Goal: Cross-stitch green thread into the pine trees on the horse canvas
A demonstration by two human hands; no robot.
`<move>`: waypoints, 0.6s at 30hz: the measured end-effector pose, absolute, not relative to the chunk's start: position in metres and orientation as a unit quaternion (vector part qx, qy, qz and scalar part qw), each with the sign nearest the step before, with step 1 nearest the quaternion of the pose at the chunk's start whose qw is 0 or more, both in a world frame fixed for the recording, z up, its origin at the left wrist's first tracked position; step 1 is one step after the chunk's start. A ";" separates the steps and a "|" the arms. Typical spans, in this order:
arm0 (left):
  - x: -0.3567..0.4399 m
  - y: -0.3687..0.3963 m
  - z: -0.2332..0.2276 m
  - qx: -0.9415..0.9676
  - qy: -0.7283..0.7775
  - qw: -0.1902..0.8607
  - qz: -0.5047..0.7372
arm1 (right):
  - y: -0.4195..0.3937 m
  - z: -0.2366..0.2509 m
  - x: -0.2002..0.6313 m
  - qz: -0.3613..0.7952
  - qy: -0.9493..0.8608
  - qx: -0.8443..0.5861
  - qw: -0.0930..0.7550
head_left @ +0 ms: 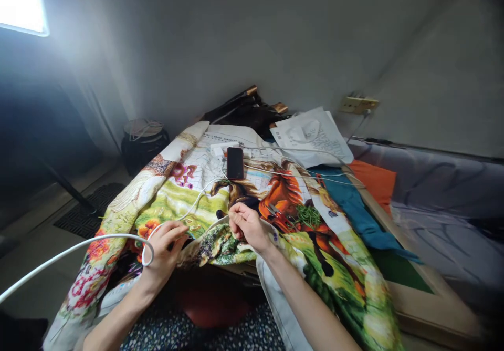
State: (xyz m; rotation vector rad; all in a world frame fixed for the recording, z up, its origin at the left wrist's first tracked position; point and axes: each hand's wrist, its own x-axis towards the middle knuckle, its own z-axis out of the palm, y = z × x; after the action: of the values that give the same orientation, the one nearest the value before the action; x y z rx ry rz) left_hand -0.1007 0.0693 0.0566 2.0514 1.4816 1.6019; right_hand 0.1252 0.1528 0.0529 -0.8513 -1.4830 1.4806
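A large cross-stitch cloth (212, 191) with brown horses, flowers and green grass is spread before me, its sides rolled and grid lines showing on the unworked part. At its front edge my left hand (167, 243) is closed, fingers and thumb pinched about the fabric. My right hand (248, 227) sits above the near middle of the cloth, fingers curled into a pinch; whatever is between them is too small to tell. Beyond it lie red-handled scissors (279, 217) and a tangle of green thread (309, 216). A dark phone (235, 163) rests farther up.
A thick white cable (71, 256) loops in from the left to my left wrist. Thin white cords cross the cloth toward a wall socket (359, 104). White bags (311, 135) and black bags (240, 109) lie behind. Teal cloth (350, 209) is at right; a bright lamp (21, 1) is upper left.
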 end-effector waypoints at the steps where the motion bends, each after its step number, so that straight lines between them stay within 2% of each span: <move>1: -0.106 0.072 0.055 0.706 0.493 -0.033 0.507 | 0.153 0.053 0.124 0.588 -0.597 -0.344 0.424; 2: -0.111 0.074 0.054 0.724 0.486 -0.106 0.477 | 0.153 0.053 0.123 0.583 -0.602 -0.348 0.421; 4: -0.119 0.075 0.055 0.756 0.477 -0.167 0.416 | 0.153 0.054 0.121 0.570 -0.615 -0.353 0.415; 7: -0.125 0.074 0.060 0.788 0.476 -0.154 0.360 | 0.151 0.056 0.119 0.549 -0.637 -0.360 0.404; 10: -0.127 0.071 0.067 0.789 0.489 -0.096 0.359 | 0.149 0.056 0.117 0.524 -0.658 -0.369 0.395; 13: -0.126 0.065 0.073 0.763 0.510 0.059 0.392 | 0.148 0.056 0.115 0.488 -0.684 -0.377 0.390; 18: -0.110 0.059 0.077 0.545 0.432 0.521 0.495 | 0.147 0.063 0.113 0.425 -0.740 -0.387 0.349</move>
State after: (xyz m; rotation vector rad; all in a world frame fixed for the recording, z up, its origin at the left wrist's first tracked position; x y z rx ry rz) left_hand -0.1098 0.0591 0.0775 1.3066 1.0365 1.1861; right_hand 0.1133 0.1474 0.0630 -1.0021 -1.9175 1.1023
